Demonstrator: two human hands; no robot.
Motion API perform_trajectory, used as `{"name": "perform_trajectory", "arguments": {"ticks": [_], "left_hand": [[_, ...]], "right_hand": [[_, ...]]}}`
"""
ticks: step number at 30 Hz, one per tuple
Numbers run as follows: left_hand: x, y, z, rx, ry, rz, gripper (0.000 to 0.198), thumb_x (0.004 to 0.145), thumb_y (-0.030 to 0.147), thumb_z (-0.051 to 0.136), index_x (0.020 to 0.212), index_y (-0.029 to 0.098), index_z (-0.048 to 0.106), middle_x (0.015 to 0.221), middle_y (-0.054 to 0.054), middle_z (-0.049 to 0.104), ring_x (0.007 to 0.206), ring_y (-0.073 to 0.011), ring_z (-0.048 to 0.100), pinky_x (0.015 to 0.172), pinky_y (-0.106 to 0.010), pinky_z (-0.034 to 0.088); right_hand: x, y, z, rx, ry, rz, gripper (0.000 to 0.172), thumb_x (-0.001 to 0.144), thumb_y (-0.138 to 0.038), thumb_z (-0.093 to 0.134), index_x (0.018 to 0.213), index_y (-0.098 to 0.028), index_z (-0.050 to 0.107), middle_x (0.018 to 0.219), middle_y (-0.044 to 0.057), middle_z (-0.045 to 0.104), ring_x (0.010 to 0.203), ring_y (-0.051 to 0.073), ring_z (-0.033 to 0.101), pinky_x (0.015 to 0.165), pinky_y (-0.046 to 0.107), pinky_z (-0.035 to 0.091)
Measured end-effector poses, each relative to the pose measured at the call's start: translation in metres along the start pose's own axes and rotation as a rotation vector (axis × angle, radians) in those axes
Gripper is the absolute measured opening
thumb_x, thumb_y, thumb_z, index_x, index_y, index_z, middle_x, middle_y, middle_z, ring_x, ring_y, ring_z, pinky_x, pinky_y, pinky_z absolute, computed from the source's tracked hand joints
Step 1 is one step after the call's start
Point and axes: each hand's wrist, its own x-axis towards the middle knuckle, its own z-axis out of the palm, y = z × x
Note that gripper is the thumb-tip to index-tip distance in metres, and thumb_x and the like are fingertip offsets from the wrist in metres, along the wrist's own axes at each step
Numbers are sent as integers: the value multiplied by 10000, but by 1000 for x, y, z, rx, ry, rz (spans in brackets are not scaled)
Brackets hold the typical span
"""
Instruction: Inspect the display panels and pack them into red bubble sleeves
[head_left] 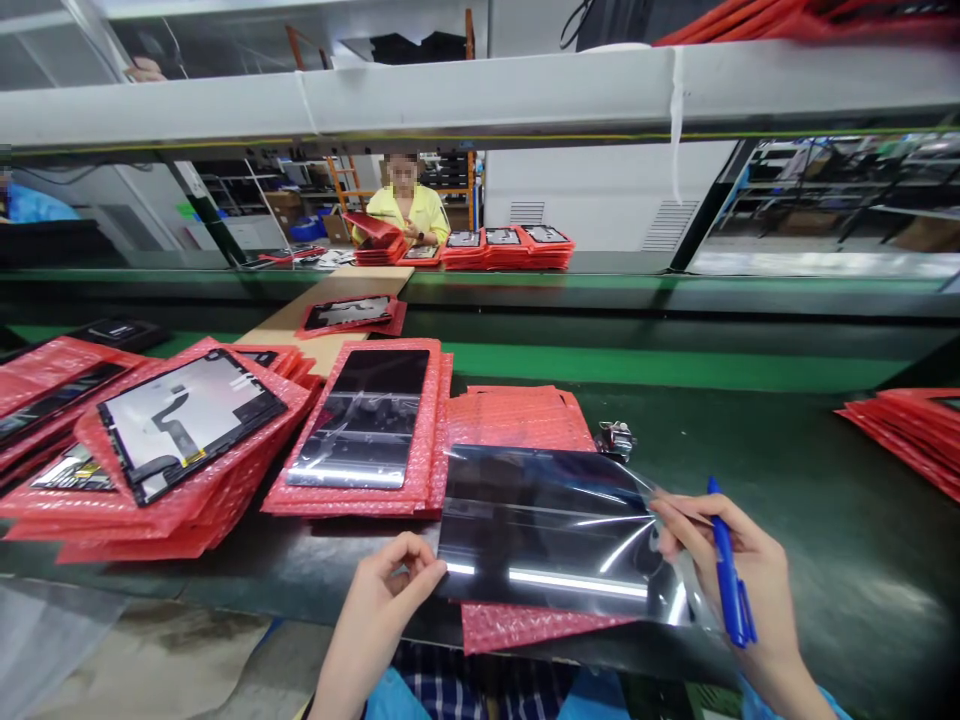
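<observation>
A dark glossy screen panel (pixel 540 530) lies on a red bubble-wrap sheet (pixel 517 625) at the bench's near edge. My left hand (pixel 390 590) pinches the panel's near left corner with thumb and fingers. My right hand (pixel 739 575) holds a blue pen (pixel 726 565) against the palm while its fingers grip a clear protective film (pixel 660 510) lifted off the panel's right end.
Another panel (pixel 367 415) rests on a red stack beside it. A back-side-up panel (pixel 187 420) tops stacks at the left. More red sheets (pixel 911 430) lie at the right. A small metal clip (pixel 616 438) sits behind. A co-worker (pixel 405 205) sits across the green conveyor (pixel 675 365).
</observation>
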Motion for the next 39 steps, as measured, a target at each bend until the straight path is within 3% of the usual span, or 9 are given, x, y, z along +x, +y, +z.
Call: {"name": "perform_trajectory", "arguments": {"ticks": [24, 33, 39], "left_hand": [[2, -10, 0, 14, -11, -41, 278, 703, 387, 684, 604, 163, 553, 593, 37, 432, 554, -100, 342, 510, -218, 280], [5, -16, -5, 35, -64, -54, 284, 699, 400, 695, 615, 163, 561, 592, 36, 436, 549, -102, 355, 506, -211, 300], [3, -18, -3, 24, -30, -50, 291, 687, 409, 705, 621, 161, 566, 606, 36, 438, 575, -106, 396, 545, -204, 336]], "right_hand": [[3, 9, 3, 1, -1, -5, 133, 786, -307, 715, 784, -216, 618, 469, -42, 562, 436, 110, 506, 485, 223, 430], [5, 12, 4, 10, -16, 4, 129, 783, -303, 717, 795, -214, 625, 475, -37, 567, 443, 112, 512, 476, 220, 426], [5, 9, 4, 21, -21, 20, 145, 771, -325, 722, 792, -212, 634, 459, -36, 563, 424, 109, 509, 458, 213, 428]]}}
